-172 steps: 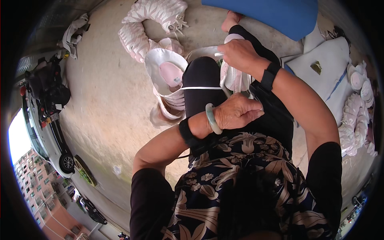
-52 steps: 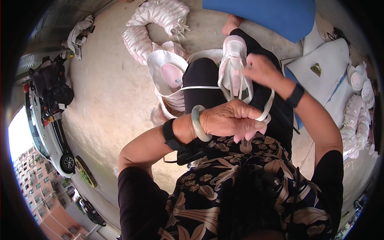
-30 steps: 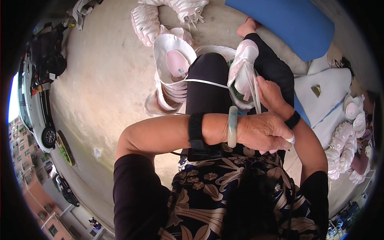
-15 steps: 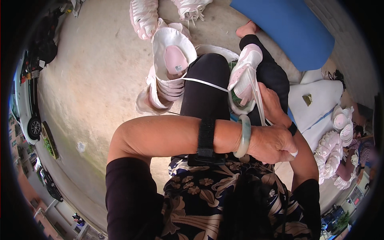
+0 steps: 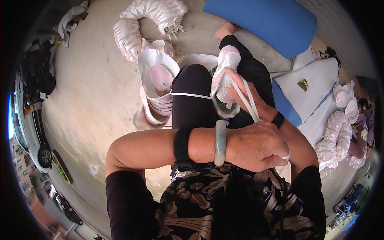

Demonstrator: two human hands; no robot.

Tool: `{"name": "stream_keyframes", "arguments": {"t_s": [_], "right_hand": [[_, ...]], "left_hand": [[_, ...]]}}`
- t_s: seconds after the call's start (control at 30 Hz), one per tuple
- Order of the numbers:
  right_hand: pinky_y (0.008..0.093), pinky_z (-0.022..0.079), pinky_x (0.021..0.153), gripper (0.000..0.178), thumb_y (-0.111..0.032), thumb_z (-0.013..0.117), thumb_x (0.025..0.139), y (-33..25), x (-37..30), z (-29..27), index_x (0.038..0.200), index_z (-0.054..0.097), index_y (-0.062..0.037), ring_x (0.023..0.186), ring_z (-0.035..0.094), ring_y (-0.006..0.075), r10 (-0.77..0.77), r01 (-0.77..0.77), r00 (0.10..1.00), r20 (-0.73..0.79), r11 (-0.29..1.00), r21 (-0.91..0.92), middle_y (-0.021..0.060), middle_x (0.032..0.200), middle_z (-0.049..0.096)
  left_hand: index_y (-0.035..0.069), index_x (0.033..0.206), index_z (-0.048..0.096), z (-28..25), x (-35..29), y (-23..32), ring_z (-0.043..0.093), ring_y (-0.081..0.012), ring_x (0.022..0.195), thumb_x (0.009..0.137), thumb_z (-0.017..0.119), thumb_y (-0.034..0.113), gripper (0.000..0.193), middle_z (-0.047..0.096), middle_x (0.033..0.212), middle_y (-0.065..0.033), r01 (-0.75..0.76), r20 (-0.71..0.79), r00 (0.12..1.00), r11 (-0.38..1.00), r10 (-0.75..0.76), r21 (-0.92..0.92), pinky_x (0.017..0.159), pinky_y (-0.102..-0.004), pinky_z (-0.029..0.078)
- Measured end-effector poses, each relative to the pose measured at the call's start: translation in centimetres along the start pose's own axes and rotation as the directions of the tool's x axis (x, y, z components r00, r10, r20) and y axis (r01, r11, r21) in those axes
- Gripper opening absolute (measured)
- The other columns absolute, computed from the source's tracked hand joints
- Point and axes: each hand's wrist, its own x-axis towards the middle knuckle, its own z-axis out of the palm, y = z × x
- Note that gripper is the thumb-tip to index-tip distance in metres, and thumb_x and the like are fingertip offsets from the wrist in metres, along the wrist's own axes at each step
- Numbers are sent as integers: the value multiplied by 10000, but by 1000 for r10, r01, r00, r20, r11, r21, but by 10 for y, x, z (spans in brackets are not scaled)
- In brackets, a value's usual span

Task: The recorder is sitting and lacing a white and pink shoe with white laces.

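White lace (image 5: 254, 114) is clenched in grip of L hand (image 5: 258, 147), its end hard to make out — pink/white shoe (image 5: 221, 79) btwn black-clad legs (image 5: 195, 86) is touched by R hand (image 5: 260, 104), grip unclear, partly covered by lace.

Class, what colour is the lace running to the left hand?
The lace is white, showing best in the head view.

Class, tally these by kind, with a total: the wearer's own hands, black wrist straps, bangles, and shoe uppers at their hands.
Hands: 2 (left hand, right hand)
Black wrist straps: 2
Bangle: 1
Shoe upper at the right hand: 1
Total: 6
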Motion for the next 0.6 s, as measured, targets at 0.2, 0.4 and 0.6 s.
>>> {"name": "stream_keyframes", "arguments": {"t_s": [0.2,0.4,0.6], "right_hand": [[273,451,539,94,-33,556,783,-2,-21,-27,869,551,4,548,534,124,70,-3,956,285,973,-232,64,633,562],[223,351,434,104,-117,576,797,-28,-73,-102,772,584,-16,485,455,56,570,-584,802,179,811,29,-10,548,501],[237,358,475,66,-80,581,741,2,-110,-174,750,581,-15,503,456,98,528,-557,831,-176,783,-278,37,550,504]], "left_hand": [[-9,733,551,-11,-13,33,559,-302,665,778,595,86,114,569,711,-124,83,-29,996,985,-79,152,694,-383,433],[19,876,631,-52,-84,54,614,-185,654,798,600,50,89,644,761,-97,386,-223,912,904,-344,183,623,-319,481],[-12,853,611,-97,-174,33,572,-157,595,883,499,174,220,581,594,-98,598,-757,361,758,-544,-260,664,-277,461]]}}
